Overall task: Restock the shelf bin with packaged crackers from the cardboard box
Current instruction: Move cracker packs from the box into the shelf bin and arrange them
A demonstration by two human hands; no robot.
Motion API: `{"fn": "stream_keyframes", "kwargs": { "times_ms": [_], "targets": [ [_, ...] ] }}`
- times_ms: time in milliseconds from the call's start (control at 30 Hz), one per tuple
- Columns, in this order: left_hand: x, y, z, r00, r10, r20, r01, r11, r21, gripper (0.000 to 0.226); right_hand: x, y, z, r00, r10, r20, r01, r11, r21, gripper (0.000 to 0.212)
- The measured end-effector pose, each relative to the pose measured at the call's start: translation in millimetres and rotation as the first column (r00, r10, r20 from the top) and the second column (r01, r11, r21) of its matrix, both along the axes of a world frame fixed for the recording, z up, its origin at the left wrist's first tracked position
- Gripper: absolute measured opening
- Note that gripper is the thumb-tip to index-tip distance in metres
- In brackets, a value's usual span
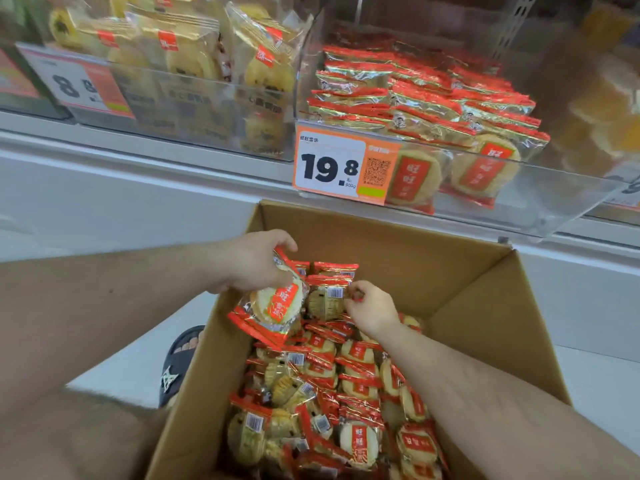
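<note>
The cardboard box [467,282] is mostly full of cracker packets. Over it the left hand [256,261] grips a stack of packets [273,306] and the right hand [372,306] pinches another packet's edge. Beyond, the shelf bin [519,188] is already well stocked, with room on top, so plenty remains.

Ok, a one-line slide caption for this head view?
Left hand holds a stack of cracker packs over the cardboard box while the right hand pinches another pack, below the shelf bin.
</note>
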State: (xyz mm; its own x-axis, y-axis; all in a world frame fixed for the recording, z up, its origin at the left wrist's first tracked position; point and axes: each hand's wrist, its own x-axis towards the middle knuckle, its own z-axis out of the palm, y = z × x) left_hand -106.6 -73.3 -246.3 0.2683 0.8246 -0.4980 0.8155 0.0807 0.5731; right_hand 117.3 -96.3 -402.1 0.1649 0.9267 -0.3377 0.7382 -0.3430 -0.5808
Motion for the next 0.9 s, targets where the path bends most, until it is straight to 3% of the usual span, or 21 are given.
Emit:
{"fn": "stream_keyframes", "kwargs": {
  "times_ms": [167,300,433,533,700,900],
  "targets": [
    [3,4,-5,0.996,-0.081,-0.037,0.081,0.997,0.013,0.021,-28,13,-27,0.956,-0.273,-0.104,0.278,0.960,0.042,0.044],
    [7,4,-3,0.994,-0.097,-0.048,0.096,0.995,-0.023,0.024,-40,13,-33,0.907,-0.391,-0.155,0.394,0.919,-0.012,0.039],
    [8,3,1,0.996,-0.088,-0.003,0.088,0.996,-0.011,0.024,-31,4,-16,0.964,-0.229,-0.139,0.241,0.967,0.081,0.019],
    [7,1,4,0.997,-0.053,0.063,0.055,0.998,-0.029,0.023,-3,-15,21,0.999,-0.021,0.031,0.011,0.954,0.300,0.008],
    [14,-3,16,0.978,-0.032,0.204,0.038,0.999,-0.023,0.021,49,-70,113,0.943,0.227,0.242,-0.326,0.769,0.549,0.034],
    [41,-17,42,0.905,0.049,0.422,-0.033,0.998,-0.044,0.038,64,-109,190,0.932,0.227,0.284,-0.363,0.527,0.768,0.016]
  ]
}}
